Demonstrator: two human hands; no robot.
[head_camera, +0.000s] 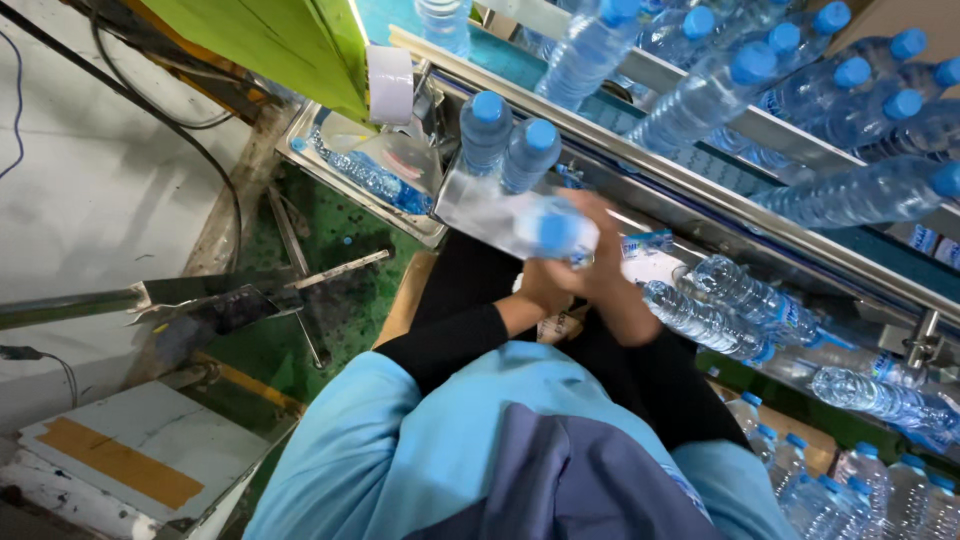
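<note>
Head camera first, and it is the only view I have: I look straight down past a light blue top and black sleeves onto both hands meeting in front of the body. The left hand (545, 290) and the right hand (610, 275) are pressed close together around a clear water bottle (515, 222) with a blue cap, which lies tilted across them, cap toward me, just in front of the steel conveyor rail (700, 195). Both hands look clamped on it, though motion blur hides the individual fingers, so I cannot say how they wrap. I judge the bottle to be full, so moderately heavy for its size; the thin ribbed plastic should give a little under pressure, and the smooth wall may be slick if wet. The ribbed mid-body or the stiffer neck under the cap would be the safest places to hold. Two more upright bottles (505, 140) stand touching just beyond the held one. On the conveyor (800, 110) many capped bottles crowd together; others lie on their sides (730, 300) to the right of the hands. Both forearms are bent inward, elbows tucked near the torso, wrists converging at the centre.
</note>
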